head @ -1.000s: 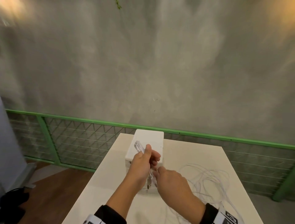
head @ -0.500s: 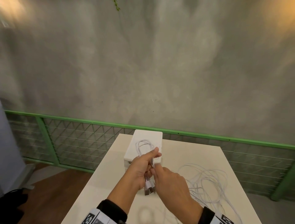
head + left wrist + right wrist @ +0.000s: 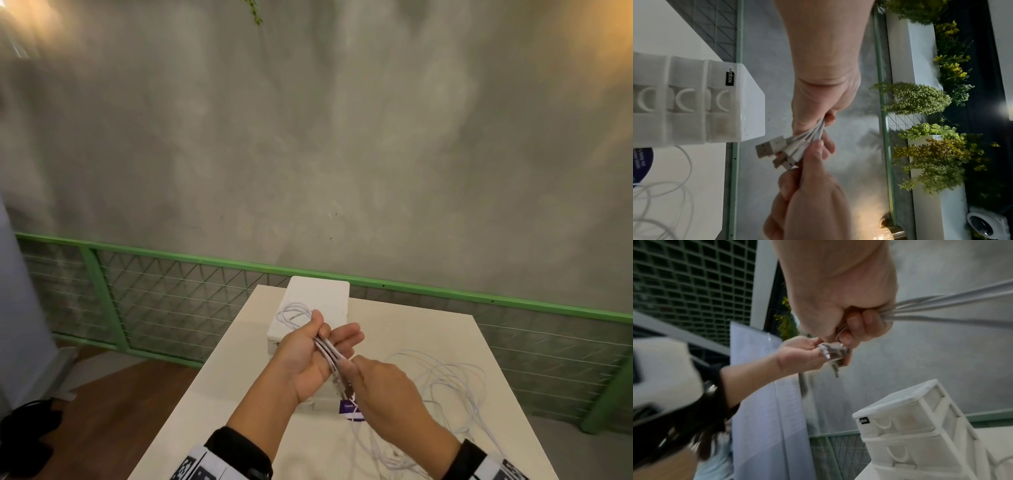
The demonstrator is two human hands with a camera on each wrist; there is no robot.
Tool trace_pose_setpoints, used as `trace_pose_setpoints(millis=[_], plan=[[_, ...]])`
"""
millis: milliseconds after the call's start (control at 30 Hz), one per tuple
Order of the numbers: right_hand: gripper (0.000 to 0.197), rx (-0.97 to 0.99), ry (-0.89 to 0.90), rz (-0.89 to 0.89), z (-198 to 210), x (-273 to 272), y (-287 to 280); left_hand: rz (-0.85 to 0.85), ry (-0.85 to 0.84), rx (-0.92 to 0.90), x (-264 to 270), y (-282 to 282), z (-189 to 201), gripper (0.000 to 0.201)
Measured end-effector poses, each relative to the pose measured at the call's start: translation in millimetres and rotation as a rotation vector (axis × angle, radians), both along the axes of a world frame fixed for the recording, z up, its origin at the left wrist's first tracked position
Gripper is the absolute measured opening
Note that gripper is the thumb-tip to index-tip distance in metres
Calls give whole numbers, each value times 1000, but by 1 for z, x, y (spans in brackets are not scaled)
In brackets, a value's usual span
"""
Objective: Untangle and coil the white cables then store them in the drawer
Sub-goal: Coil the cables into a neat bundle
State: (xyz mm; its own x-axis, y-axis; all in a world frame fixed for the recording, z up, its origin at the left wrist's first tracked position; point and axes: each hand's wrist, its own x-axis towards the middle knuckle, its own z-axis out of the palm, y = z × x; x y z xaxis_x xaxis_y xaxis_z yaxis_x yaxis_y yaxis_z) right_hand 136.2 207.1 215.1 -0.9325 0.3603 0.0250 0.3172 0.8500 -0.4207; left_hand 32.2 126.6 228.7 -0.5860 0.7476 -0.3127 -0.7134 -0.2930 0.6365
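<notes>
We hold one cable bundle (image 3: 329,353), both hands gripping: left hand (image 3: 308,356), right hand (image 3: 383,387); drawer box (image 3: 317,305) shut on tabletop (image 3: 428,329); loose cables (image 3: 455,383) beside.

The right hand (image 3: 387,394) hid the plugs and part of the purple sticker (image 3: 346,406) in the head view. The loose white cables (image 3: 455,404) ran off the bottom edge. The drawer box (image 3: 694,100) was cut off at the left edge of the left wrist view. The right wrist view was blurry, so the plugs (image 3: 833,353) looked smeared.
</notes>
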Motion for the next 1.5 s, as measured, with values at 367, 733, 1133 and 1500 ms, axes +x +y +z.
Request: trace_pose_setpoints(millis=[367,733,1133,1500], plan=[[39,-989,8,-46,2,8,20,-43,-37,126,6,-3,-4,36],[26,-1107,-49,54,-12,15,17,17,-102,119,1,2,-13,34],[37,-72,-419,277,-9,41,52,474,39,-178,-67,-33,-25,44],[18,-151,-195,294,44,-24,24,-185,330,-342,-4,10,-37,90]])
